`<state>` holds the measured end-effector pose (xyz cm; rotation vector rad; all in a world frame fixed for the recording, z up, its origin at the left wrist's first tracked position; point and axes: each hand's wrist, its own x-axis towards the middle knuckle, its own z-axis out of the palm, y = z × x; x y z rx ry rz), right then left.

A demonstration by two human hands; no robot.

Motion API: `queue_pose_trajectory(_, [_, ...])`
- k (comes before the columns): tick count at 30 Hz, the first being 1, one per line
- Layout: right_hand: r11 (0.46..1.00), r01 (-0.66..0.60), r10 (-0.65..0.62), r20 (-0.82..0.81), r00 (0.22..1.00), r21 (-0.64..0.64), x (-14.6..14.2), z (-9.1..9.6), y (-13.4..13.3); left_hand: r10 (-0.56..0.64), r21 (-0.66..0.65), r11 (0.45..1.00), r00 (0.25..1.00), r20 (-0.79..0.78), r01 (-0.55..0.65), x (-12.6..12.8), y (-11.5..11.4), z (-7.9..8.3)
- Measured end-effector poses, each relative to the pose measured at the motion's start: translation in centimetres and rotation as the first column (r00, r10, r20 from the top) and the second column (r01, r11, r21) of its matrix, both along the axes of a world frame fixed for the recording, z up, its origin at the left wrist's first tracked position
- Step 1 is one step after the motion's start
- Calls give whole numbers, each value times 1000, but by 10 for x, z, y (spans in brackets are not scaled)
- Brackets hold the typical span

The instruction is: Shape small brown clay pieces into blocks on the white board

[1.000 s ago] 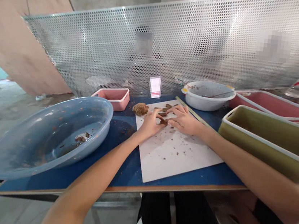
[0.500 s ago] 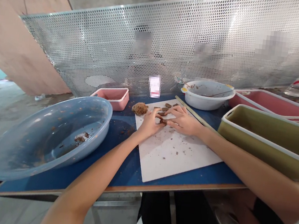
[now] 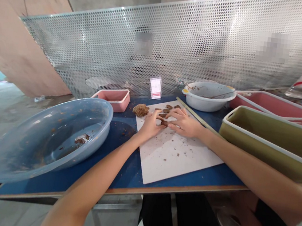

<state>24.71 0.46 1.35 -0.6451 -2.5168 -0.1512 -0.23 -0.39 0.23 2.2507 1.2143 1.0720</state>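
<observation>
Head view: left hand (image 3: 151, 123) curled, fingertips pinching a small brown piece (image 3: 165, 122) on the white board (image 3: 172, 159); right hand (image 3: 185, 122) lies flat, fingers spread, thumb against the same piece. Just beyond, further pieces (image 3: 164, 111). Beside the board, a brown lump (image 3: 140, 109) on the blue tabletop (image 3: 126, 132); blue basin (image 3: 23, 163) to the left.

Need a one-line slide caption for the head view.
Left hand and right hand meet at a small brown piece on a white board, blue basin alongside.
</observation>
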Motion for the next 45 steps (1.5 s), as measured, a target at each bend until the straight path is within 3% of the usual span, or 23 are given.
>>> queue_pose_trajectory(5, [998, 51, -51, -23, 998, 22, -1, 0, -1, 7, 0, 1000, 1000, -3, -7, 0, -1, 1])
queue_pose_trajectory(9, [1000, 7, -7, 61, 998, 5, 0, 1, -2, -11, -8, 1000, 1000, -8, 11, -1, -1, 2])
queue_pose_trajectory(17, [1000, 8, -8, 41, 999, 1, 4, 3, -1, -17, -25, 1000, 1000, 5, 17, -2, -2, 2])
queue_pose_trajectory(23, [992, 117, -122, -132, 984, -40, 7, 7, -5, -2, -12, 1000, 1000, -11, 2, -3, -3, 3])
queue_pose_trajectory(29, [987, 150, -158, -154, 975, -61, 7, 10, -7, 79, 87, 993, 996, 45, -83, -11, 2, 0])
queue_pose_trajectory(38, [995, 26, -25, 11, 1000, -100, 6, 7, -8, 117, 99, 988, 993, 7, -117, -18, 7, -6])
queue_pose_trajectory(45, [995, 13, -13, 1, 1000, -95, 5, 4, -6, 112, 61, 992, 993, 25, -114, -16, 2, -2])
